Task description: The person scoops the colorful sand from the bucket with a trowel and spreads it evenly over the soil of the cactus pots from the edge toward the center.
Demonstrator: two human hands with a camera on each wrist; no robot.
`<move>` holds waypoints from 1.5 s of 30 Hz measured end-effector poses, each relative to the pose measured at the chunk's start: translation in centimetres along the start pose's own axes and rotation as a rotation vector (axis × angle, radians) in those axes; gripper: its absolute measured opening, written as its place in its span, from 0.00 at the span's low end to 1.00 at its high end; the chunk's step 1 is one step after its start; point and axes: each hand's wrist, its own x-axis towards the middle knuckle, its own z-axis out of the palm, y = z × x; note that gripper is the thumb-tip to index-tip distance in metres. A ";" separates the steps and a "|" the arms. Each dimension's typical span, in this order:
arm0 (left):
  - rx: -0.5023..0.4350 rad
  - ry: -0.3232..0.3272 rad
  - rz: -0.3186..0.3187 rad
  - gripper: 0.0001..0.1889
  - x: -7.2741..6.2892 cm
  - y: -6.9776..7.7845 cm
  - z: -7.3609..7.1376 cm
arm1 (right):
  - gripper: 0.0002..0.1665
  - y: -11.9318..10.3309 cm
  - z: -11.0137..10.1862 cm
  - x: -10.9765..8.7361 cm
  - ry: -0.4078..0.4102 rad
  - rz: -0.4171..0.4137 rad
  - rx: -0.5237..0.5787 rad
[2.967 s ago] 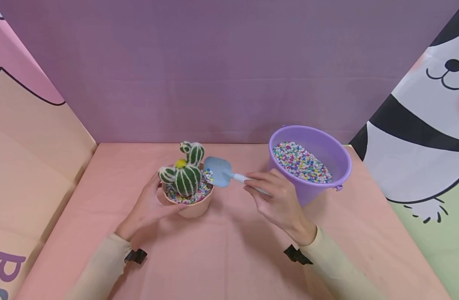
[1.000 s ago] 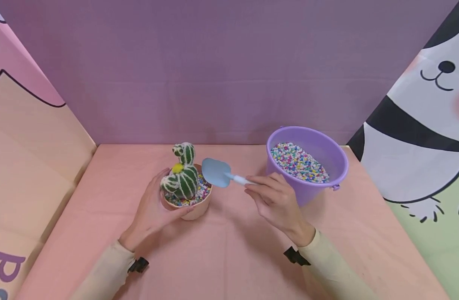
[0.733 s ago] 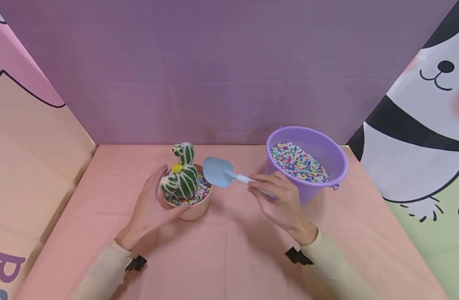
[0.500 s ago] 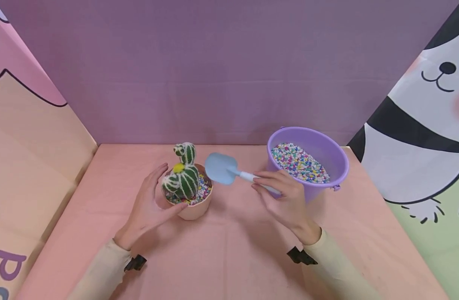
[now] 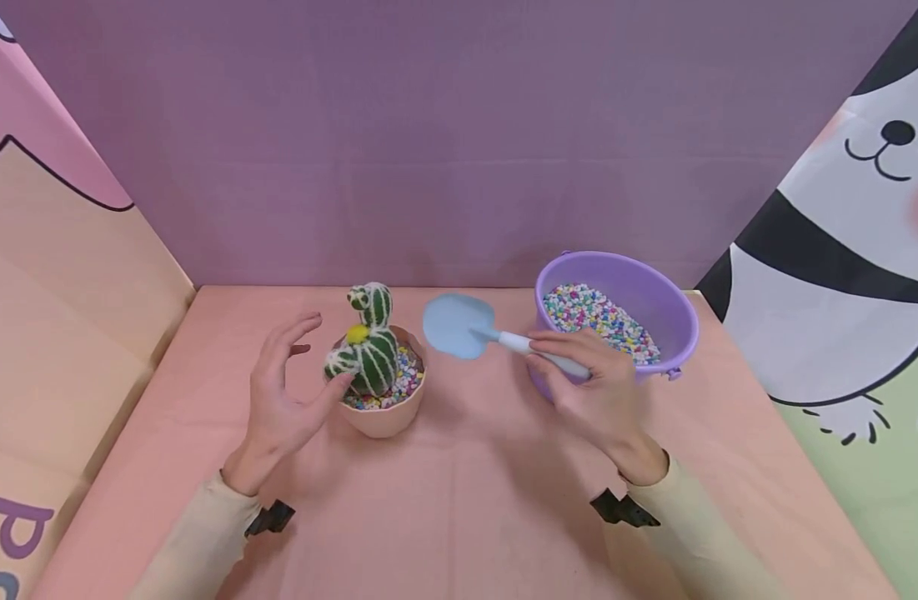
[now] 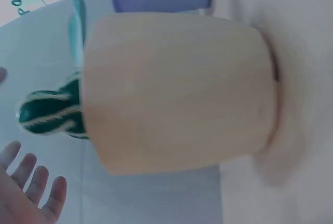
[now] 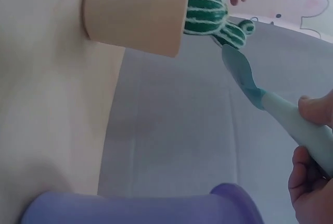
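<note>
A peach-coloured pot [image 5: 383, 417] stands on the table with a green, white-striped toy cactus [image 5: 374, 362] upright in it. Colourful pebbles [image 5: 406, 379] surround the base of the cactus. My left hand [image 5: 289, 404] is at the pot's left, fingers spread and holding nothing; in the left wrist view its fingers [image 6: 36, 182] are apart from the pot [image 6: 182, 94]. My right hand [image 5: 597, 392] grips the pale handle of a small blue shovel [image 5: 459, 325]. The blade hangs in the air right of the pot, with no pebbles visible on it.
A purple bucket [image 5: 669, 321] partly filled with the same kind of pebbles [image 5: 594, 312] stands at the back right, just behind my right hand. A purple cloth wall [image 5: 459, 150] closes the back of the pink table [image 5: 443, 517].
Pebbles on the shovel three seconds ago are gone from it. My left hand has let go of the pot and moved left. The right hand has carried the shovel rightward, away from the pot.
</note>
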 end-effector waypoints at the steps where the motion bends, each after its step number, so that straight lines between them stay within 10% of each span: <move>1: -0.008 0.010 0.011 0.35 0.2 0.3 0.1 | 0.13 0.0 -0.2 0.1 0.003 0.010 0.007; 16: -0.065 0.141 0.184 0.21 2.7 4.1 2.3 | 0.12 0.3 -2.8 0.9 0.033 0.140 0.068; 29: -0.114 0.072 0.253 0.18 3.1 6.3 5.4 | 0.13 0.7 -5.3 1.6 0.041 0.221 0.062; 45: -0.156 -0.272 -0.012 0.24 2.9 7.4 10.8 | 0.08 1.6 -8.3 2.3 0.018 0.375 -0.077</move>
